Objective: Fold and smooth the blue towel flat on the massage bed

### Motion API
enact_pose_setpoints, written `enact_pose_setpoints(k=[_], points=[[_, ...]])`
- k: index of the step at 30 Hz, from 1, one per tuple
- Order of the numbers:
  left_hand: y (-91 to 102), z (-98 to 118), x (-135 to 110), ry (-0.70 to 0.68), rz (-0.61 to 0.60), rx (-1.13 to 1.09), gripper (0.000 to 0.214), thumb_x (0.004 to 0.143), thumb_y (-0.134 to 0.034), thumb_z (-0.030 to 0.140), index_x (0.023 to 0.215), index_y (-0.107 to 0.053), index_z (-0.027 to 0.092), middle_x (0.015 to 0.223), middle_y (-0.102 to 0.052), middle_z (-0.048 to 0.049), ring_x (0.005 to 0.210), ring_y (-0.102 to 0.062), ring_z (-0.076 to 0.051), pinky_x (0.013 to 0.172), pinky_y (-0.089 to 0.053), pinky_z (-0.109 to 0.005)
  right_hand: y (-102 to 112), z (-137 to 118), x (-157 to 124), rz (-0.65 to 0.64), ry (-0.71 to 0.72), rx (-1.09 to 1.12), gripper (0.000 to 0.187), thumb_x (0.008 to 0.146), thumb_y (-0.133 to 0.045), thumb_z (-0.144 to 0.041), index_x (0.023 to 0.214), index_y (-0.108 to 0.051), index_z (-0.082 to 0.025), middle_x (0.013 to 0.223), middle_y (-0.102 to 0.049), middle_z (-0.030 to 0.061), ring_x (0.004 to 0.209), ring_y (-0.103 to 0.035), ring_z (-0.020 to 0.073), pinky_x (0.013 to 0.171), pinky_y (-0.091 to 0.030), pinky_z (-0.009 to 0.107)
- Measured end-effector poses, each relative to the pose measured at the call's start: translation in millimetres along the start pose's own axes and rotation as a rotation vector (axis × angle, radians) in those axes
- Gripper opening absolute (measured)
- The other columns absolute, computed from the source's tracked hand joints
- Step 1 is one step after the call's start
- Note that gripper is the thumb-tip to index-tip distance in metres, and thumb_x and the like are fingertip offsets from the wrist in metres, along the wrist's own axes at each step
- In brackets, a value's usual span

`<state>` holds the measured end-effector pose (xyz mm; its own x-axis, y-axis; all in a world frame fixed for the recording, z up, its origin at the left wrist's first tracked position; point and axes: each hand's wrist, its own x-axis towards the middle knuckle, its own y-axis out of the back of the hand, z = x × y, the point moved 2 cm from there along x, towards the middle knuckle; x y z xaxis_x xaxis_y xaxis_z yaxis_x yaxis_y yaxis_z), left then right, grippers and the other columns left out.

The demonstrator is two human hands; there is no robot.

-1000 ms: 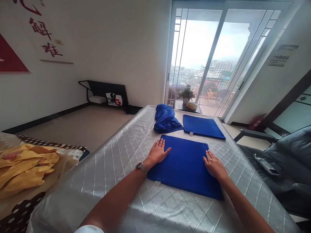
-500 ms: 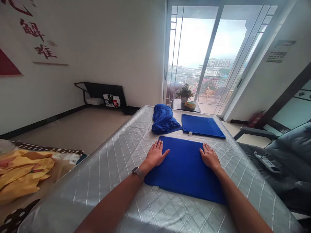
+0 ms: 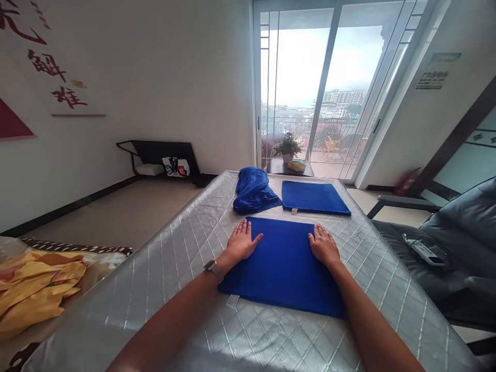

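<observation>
A flat rectangular piece of blue cloth (image 3: 282, 263), perhaps a cover, lies on the silver quilted table surface (image 3: 170, 274) in front of me. My left hand (image 3: 241, 241) rests flat on its left edge, fingers stretched out and thumb apart. On the opposite edge lies my right hand (image 3: 324, 245), also flat with the fingers extended. A white tag sticks out from the cloth's near left side. Just beyond are a second flat blue cloth (image 3: 315, 197) with its own tag and a crumpled heap of blue cloth (image 3: 254, 190).
A dark armchair (image 3: 411, 263) holding a power strip (image 3: 426, 253) stands at the right. Yellow cloth (image 3: 39, 284) lies at the lower left. Past the far edge, a small table carries a potted plant (image 3: 288, 147) before the glass sliding door (image 3: 298, 67).
The camera view has shifted slightly, so everything on the table appears a little further left. Both hands stay flat on the same edges of the cloth.
</observation>
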<state>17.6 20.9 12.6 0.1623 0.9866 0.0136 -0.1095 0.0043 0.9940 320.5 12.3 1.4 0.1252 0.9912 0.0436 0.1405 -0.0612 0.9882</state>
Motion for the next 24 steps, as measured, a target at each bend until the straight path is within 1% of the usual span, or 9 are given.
enact_pose_setpoints(k=[3,6,8,10,12,14,17,20,24], points=[[0.4,47,8,-0.161,0.003,-0.037,0.088,0.098,-0.01,0.067,0.154,-0.026,0.001,0.162,-0.018,-0.0195,0.151,-0.015,-0.029,0.122,-0.015,-0.043,0,-1,0,0.005,0.002,0.012,0.067,0.1,-0.017,-0.041,0.156,-0.024,-0.005,0.163,-0.022,0.0103,0.151,-0.017,0.0203,0.122,-0.011,0.038],[-3.8,111,15,-0.387,0.013,-0.108,0.081,0.1,-0.009,0.064,0.155,-0.029,0.008,0.161,-0.026,-0.0148,0.15,-0.02,-0.024,0.122,-0.017,-0.04,1,0,-1,-0.002,0.003,-0.002,0.066,0.1,-0.016,-0.038,0.156,-0.024,-0.004,0.164,-0.022,0.011,0.151,-0.017,0.0201,0.122,-0.012,0.038],[-7.3,151,19,-0.503,0.06,-0.135,0.073,0.102,-0.008,0.059,0.155,-0.031,0.013,0.161,-0.03,-0.0113,0.15,-0.021,-0.021,0.122,-0.018,-0.039,2,1,-3,-0.01,0.018,-0.026,0.064,0.1,-0.016,-0.036,0.156,-0.023,-0.006,0.164,-0.021,0.0105,0.151,-0.016,0.0199,0.122,-0.013,0.037],[-11.2,179,25,-0.566,0.108,-0.16,0.07,0.103,-0.007,0.056,0.155,-0.031,0.014,0.16,-0.033,-0.01,0.15,-0.023,-0.02,0.122,-0.018,-0.038,2,2,-4,-0.023,0.043,-0.056,0.062,0.099,-0.02,-0.031,0.157,-0.023,-0.008,0.165,-0.019,0.0089,0.151,-0.014,0.0196,0.122,-0.012,0.036],[-16.5,192,31,-0.552,0.116,-0.186,0.072,0.103,-0.004,0.055,0.154,-0.032,0.012,0.159,-0.035,-0.0109,0.149,-0.025,-0.02,0.122,-0.02,-0.039,2,3,-5,-0.029,0.058,-0.073,0.062,0.098,-0.023,-0.027,0.157,-0.022,-0.009,0.165,-0.018,0.0079,0.152,-0.013,0.0194,0.122,-0.012,0.036],[-22.4,190,38,-0.49,0.088,-0.194,0.076,0.102,-0.002,0.057,0.153,-0.035,0.01,0.158,-0.035,-0.0121,0.149,-0.026,-0.021,0.122,-0.02,-0.04,2,3,-5,-0.02,0.055,-0.065,0.062,0.098,-0.021,-0.026,0.157,-0.023,-0.008,0.165,-0.019,0.0089,0.151,-0.015,0.0196,0.122,-0.013,0.036],[-28.4,170,45,-0.398,0.076,-0.173,0.079,0.101,-0.002,0.06,0.153,-0.035,0.01,0.159,-0.033,-0.0123,0.15,-0.023,-0.022,0.123,-0.017,-0.041,3,1,-4,-0.005,0.031,-0.026,0.062,0.1,-0.016,-0.031,0.156,-0.024,-0.005,0.164,-0.022,0.0104,0.15,-0.019,0.0201,0.122,-0.014,0.037],[-28.1,138,50,-0.316,0.079,-0.145,0.079,0.1,-0.005,0.062,0.154,-0.033,0.012,0.16,-0.031,-0.012,0.15,-0.022,-0.023,0.123,-0.016,-0.043,3,0,-3,-0.008,0.015,0.003,0.064,0.101,-0.017,-0.036,0.156,-0.024,-0.006,0.164,-0.022,0.0097,0.151,-0.018,0.0199,0.122,-0.012,0.037],[-20.8,85,53,-0.19,0.073,-0.112,0.078,0.099,-0.008,0.063,0.155,-0.032,0.015,0.16,-0.032,-0.0109,0.15,-0.021,-0.026,0.122,-0.016,-0.045,2,1,-3,0.014,0.009,0.029,0.063,0.101,-0.017,-0.035,0.156,-0.026,-0.007,0.163,-0.024,0.0088,0.15,-0.019,0.0193,0.122,-0.012,0.036]])
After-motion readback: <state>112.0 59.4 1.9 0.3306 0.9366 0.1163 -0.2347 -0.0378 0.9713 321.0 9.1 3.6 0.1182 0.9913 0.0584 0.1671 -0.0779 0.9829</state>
